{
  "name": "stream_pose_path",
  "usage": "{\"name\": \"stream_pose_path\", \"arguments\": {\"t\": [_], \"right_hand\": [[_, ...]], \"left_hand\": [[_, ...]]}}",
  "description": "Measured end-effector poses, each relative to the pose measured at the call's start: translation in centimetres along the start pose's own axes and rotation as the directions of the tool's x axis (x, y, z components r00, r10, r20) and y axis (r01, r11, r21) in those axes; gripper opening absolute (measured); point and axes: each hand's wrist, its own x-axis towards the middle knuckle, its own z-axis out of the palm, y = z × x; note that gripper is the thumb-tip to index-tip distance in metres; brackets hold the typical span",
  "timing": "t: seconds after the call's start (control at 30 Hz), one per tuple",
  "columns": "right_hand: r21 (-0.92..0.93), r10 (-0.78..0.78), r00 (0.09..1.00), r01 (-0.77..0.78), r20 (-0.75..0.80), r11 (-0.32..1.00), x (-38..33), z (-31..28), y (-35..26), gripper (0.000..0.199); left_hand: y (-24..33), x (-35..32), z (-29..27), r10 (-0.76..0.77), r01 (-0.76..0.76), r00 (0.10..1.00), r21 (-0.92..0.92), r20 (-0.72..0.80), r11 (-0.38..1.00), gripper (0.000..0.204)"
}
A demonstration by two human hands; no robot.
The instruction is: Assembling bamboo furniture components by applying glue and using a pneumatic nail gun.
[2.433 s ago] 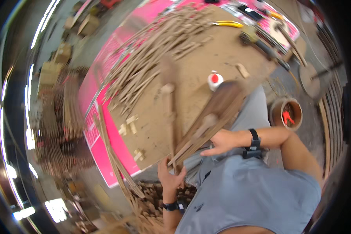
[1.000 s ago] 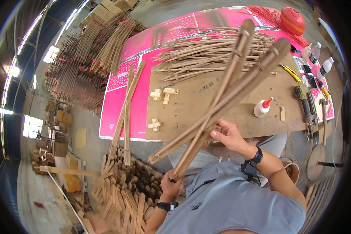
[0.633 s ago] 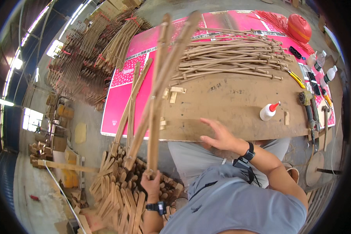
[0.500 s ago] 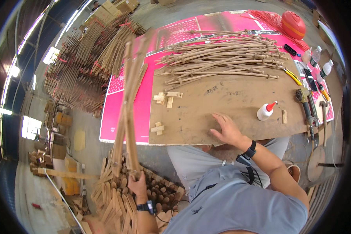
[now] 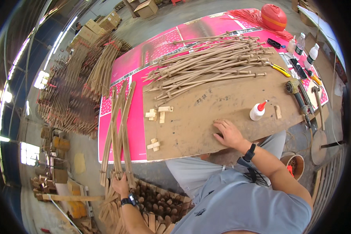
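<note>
While pinching slats [image 5: 114, 132] by ends jutting past the front-left corner of the bench [image 5: 138, 146] with the left hand [image 5: 120, 185], got the right hand [image 5: 229, 134] spread empty near the front edge. Could bump slats floorward, given that overhang.

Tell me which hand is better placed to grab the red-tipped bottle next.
Probably the right hand: it looks empty and rests on the board near the bottle. The left hand is farther, holding wooden strips.
</note>
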Motion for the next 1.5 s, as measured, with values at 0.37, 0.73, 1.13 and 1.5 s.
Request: {"name": "stream_pose_path", "arguments": {"t": [0.37,0.73,1.13,1.5], "right_hand": [[-0.027,-0.012,1.0,0.012,-0.008,1.0,0.3,-0.2,-0.6,0.041],[-0.039,-0.024,1.0,0.024,0.001,0.999,0.2,0.1,-0.2,0.039],[-0.057,-0.036,0.999,0.037,0.02,0.998,0.4,0.3,-0.1,0.037],[-0.088,-0.04,0.999,0.041,0.007,0.995,0.5,0.2,-0.1,0.037]], "left_hand": [[-1.6,1.0,3.2,0.075,-0.069,0.996,-0.105,0.052,0.992,0.051],[-1.2,0.3,3.0,0.035,-0.019,0.994,-0.153,0.102,0.988,0.055],[-1.5,-0.4,4.3,0.019,-0.005,0.996,-0.153,0.093,0.988,0.062],[-1.1,-0.5,4.2,0.005,0.007,0.994,-0.105,0.108,0.994,0.063]]}}
